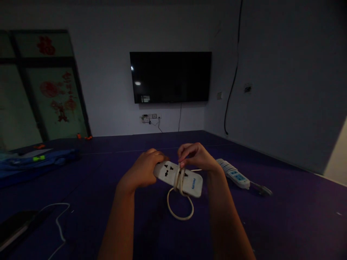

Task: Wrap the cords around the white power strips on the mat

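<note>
I hold a white power strip (189, 182) in front of me, above a dark purple floor. My left hand (145, 169) is closed around its left end. My right hand (196, 157) pinches the strip's white cord (179, 177), which is wrapped a few turns around the strip's middle. A loose loop of the cord (180, 207) hangs below the strip.
A second white power strip (234, 175) with its plug (262, 189) lies on the floor to the right. A thin white cable (58, 220) lies at the lower left. Blue items (35, 162) sit far left. A wall-mounted television (170, 77) hangs ahead.
</note>
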{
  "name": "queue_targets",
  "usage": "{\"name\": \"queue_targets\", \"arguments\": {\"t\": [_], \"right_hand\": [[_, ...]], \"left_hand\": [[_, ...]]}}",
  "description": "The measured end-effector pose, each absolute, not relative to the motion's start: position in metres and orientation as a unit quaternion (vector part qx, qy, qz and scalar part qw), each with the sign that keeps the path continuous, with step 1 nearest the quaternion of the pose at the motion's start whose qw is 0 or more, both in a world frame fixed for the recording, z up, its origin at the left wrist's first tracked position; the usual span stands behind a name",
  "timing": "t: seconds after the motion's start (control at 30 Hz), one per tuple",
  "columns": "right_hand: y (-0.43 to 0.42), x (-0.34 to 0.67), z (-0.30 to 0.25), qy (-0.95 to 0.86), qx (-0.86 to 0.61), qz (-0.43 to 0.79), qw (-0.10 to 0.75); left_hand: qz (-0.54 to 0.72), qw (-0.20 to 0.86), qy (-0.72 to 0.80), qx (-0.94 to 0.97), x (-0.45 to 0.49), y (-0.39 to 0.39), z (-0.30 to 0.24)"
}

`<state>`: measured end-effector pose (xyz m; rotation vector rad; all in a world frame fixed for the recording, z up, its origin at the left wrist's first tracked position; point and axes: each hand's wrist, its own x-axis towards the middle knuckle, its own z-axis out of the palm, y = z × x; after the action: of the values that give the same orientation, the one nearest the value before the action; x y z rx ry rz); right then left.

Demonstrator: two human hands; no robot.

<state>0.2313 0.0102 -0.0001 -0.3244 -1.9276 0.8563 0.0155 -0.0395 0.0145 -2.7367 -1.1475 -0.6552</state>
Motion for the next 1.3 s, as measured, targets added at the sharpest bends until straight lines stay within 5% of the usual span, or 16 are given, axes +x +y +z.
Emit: {"name": "queue_targets", "arguments": {"t": [0.57,0.77,1.0,1.3], "right_hand": [[0.037,0.211,-0.019,-0.682,-0.099,0.471,0.551],[0.043,0.205,-0.025,-0.616,-0.211,0.467,0.598],[0.051,0.181,-0.029,-0.548,-0.165,0.468,0.674],[0.047,0.160,-0.026,-0.703,-0.259,0.412,0.518]], "left_hand": [[-0.330,-0.005,-0.326,-0.886,0.006,-0.036,0.018],[-0.422,-0.023,-0.342,-0.839,0.004,-0.029,0.018],[-0.546,-0.029,-0.387,-0.742,0.006,-0.009,0.005],[-0.625,-0.032,-0.503,-0.596,-0.002,0.015,-0.006]]}}
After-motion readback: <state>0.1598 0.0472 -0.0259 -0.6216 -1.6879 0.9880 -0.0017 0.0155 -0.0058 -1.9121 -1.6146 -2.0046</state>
